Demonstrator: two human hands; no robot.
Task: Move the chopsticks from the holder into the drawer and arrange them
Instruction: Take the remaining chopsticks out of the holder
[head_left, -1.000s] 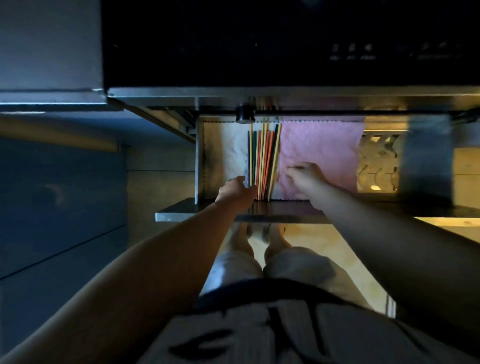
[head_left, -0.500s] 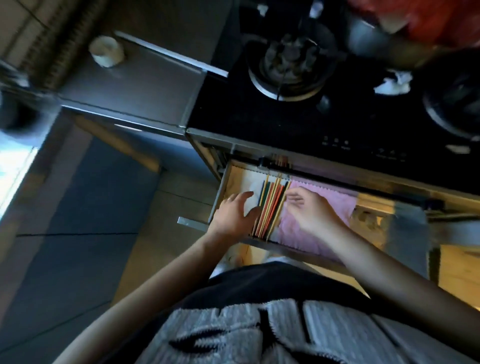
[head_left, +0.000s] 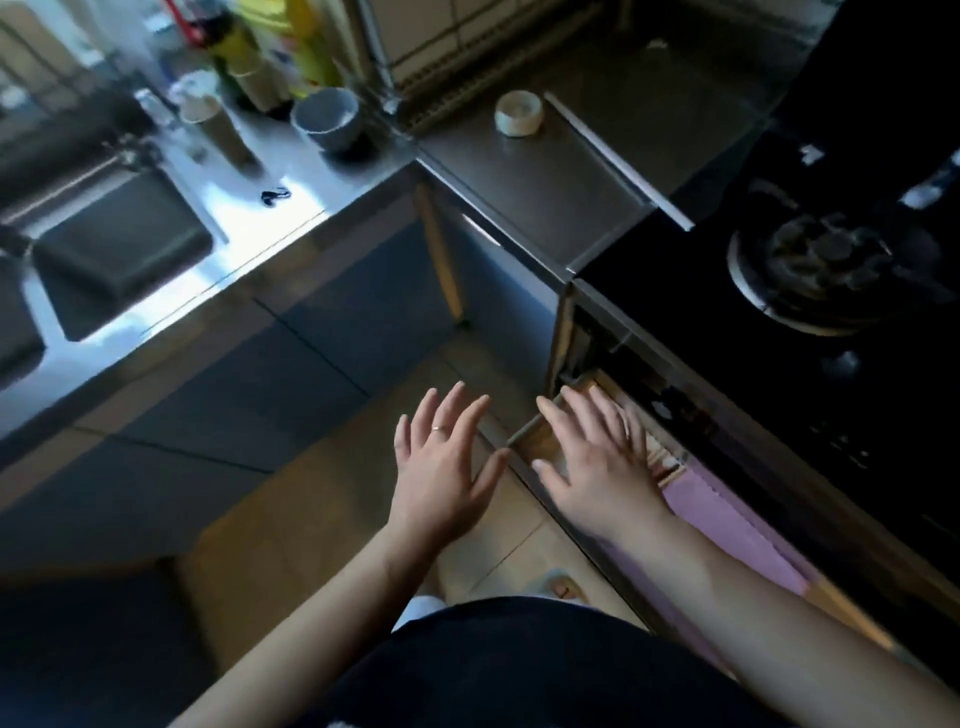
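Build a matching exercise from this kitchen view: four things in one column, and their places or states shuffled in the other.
Things:
1. left hand
2. right hand
3. pink cloth
4. grey bowl

Places or states:
A. standing on the steel counter
B. lying inside the drawer
C. fingers spread, above the floor tiles
D. fingers straight, over the drawer's near end

Pairs: 1-C, 2-D, 3-B, 4-A
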